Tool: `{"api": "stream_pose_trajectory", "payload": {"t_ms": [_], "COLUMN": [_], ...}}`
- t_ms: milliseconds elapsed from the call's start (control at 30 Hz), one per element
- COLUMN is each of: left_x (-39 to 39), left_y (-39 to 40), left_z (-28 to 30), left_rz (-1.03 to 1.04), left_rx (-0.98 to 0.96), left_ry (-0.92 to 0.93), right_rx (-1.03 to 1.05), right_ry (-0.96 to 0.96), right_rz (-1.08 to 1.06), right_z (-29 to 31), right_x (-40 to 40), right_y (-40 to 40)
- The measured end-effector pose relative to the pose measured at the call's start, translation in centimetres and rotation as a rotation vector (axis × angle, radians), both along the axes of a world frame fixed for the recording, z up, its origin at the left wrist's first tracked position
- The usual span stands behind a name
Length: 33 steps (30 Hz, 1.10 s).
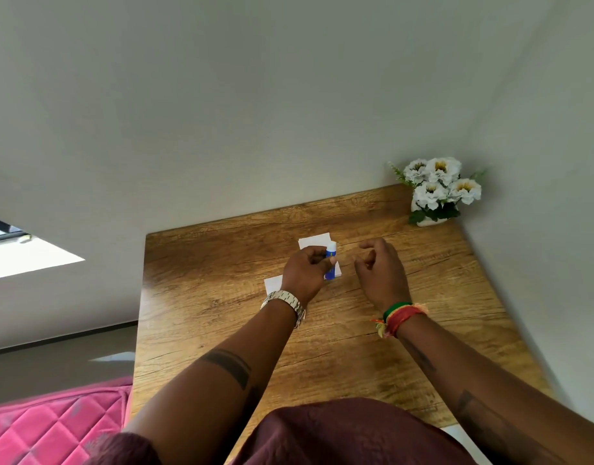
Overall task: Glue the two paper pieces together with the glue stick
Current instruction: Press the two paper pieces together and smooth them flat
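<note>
The glue stick (331, 263) is blue with a white cap, the paper pieces (314, 241) white, the table (222, 297) brown woodgrain, the watch (285, 302) silver, the bracelet (398, 317) green, yellow, red.

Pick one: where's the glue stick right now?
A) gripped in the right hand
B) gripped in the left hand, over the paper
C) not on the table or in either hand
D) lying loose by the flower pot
B: the left hand is closed around the blue glue stick above the white paper, while the right hand holds nothing.
</note>
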State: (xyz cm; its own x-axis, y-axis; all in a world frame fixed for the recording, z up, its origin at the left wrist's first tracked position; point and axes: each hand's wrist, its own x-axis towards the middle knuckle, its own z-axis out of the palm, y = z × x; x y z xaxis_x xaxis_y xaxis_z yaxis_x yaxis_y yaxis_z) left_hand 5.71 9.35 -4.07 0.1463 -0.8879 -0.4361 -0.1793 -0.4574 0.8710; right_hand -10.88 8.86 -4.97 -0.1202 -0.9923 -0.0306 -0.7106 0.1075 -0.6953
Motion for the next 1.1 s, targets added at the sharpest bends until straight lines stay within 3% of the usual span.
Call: {"api": "stream_pose_trajectory", "payload": {"t_ms": [200,367,467,600,800,1100], "left_x": [-0.3,-1.7,-2.6,-3.5,-3.9,-2.7], "left_y": [-0.3,-1.0,-1.5,-1.8,-1.9,-1.9], "left_z": [1.2,1.8,2.1,2.7,1.7,1.3], "left_rz": [0.007,0.039,-0.007,-0.085,-0.132,-0.112], "left_rx": [-0.023,-0.012,-0.040,-0.092,-0.085,-0.078], "left_ry": [0.005,0.052,0.095,-0.027,-0.120,-0.130], "right_rx": [0.124,0.125,0.073,0.021,0.130,0.167], "right_ry": [-0.179,-0.291,-0.270,-0.174,-0.032,-0.004], "right_rz": [0.232,0.117,0.092,0.012,-0.130,-0.127], "right_z": [0.3,1.0,1.1,1.3,0.1,-0.9], "right_x": [1.0,0.7,-0.2,-1.8,-3.9,-4.7], "right_y": [0.6,0.6,0.1,-1.4,-3.4,-3.6]}}
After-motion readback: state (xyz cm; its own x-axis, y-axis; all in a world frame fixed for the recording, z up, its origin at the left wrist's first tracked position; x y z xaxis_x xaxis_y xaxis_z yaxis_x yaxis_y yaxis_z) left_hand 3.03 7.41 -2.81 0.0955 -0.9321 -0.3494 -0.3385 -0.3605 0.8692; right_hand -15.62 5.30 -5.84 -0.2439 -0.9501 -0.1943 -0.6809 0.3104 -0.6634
